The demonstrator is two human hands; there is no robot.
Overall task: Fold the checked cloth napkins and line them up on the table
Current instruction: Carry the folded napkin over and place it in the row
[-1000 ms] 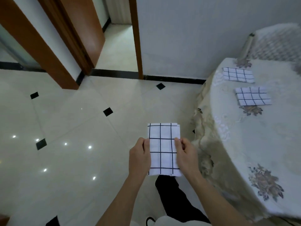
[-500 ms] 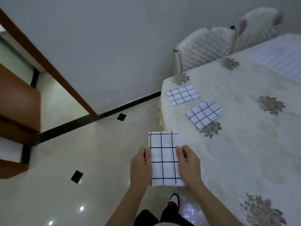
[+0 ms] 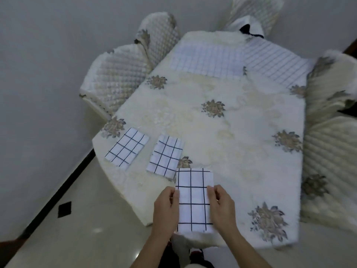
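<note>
Folded napkin (image 3: pixel 193 200) held between hands, hands apart: left hand (image 3: pixel 166 207) pinches its left edge, right hand (image 3: pixel 222 206) pinches its right edge. Napkin over near edge of worktop (image 3: pixel 231 142); resting on it or just above, cannot tell. Its far left corner covers corner of second folded napkin (image 3: pixel 165 156). Third folded napkin (image 3: pixel 127 148) further left, apart from second, near worktop corner. Far end: large checked cloth (image 3: pixel 208 61) spread flat, striped-looking cloth (image 3: pixel 274 62) beside it to right. Quilted chairs (image 3: pixel 119 74) ring worktop. Black diamond tile (image 3: pixel 64 209) on floor (image 3: pixel 87 238), left.
</note>
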